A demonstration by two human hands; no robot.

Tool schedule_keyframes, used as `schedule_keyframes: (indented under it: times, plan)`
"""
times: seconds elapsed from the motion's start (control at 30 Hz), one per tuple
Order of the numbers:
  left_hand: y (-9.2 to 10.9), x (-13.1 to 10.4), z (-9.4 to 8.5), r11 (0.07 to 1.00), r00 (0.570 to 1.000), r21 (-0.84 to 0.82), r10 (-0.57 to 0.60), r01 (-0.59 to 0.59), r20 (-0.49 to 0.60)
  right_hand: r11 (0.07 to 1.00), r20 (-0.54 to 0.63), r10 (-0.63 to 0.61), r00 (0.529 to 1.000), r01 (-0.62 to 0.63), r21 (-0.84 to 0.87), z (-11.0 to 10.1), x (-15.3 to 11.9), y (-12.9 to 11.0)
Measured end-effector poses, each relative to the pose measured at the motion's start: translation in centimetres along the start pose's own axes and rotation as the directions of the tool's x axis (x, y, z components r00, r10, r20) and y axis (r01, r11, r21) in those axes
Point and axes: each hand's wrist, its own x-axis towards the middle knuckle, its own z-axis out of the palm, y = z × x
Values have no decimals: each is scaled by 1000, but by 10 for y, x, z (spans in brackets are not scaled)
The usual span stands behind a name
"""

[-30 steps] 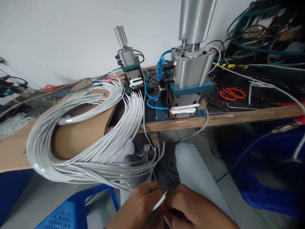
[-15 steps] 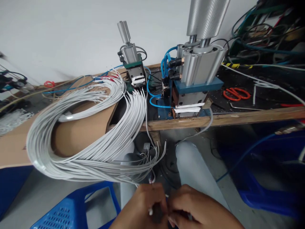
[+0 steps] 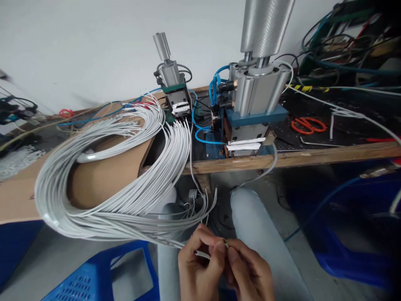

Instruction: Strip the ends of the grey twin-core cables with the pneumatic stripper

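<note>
Wire is what we have between our fingers: one thin, grey-white insulated wire end [image 3: 202, 253], pulled from the big looped bundle of grey-white wires [image 3: 103, 184] that drapes over a brown cardboard sheet [image 3: 103, 171] and down toward our lap. Our left hand [image 3: 199, 267] is closed in a pinch around that wire just behind its tip, thumb and forefinger pressed together. Our right hand [image 3: 247, 269] meets it fingertip to fingertip, its fingers likewise closed on the very end of the wire, where a small dark tip shows.

We judge the wire light, limp and springy: it bends freely, so it wants holding close to the end, on the insulation, or the tip will wander. The jacket looks smooth and somewhat slippery; the bared tip seems delicate and easily splayed.

Ahead, a rough wooden bench edge [image 3: 313, 155] carries a large silver pneumatic press with a blue base plate [image 3: 255, 96] and, further back, a smaller silver pneumatic press with a green collar [image 3: 173, 85], both fed by blue air hoses [image 3: 203, 133]. Orange-handled scissors [image 3: 305, 124] lie on the dark bench top to the right, beneath a tangle of dark cables [image 3: 341, 46]. A blue perforated plastic crate [image 3: 94, 276] sits by our left knee, and the wall behind is plain white.
</note>
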Motion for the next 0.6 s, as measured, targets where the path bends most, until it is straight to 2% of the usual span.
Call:
schedule_keyframes:
  times: [0.2, 0.37, 0.6]
  plan:
    - [-10, -2, 3, 1000, 999, 1, 10, -10, -40, 998, -67, -10, 998, 13, 58, 3, 1, -6]
    - [-8, -2, 6, 999, 999, -30, -34, 34, -10, 997, -76, 24, 997, -18, 81, 1, 1, -6]
    - [-5, -3, 9, 999, 998, 26, -40, 41, -49, 998, -128, 12, 992, -3, 68, 2, 1, -2]
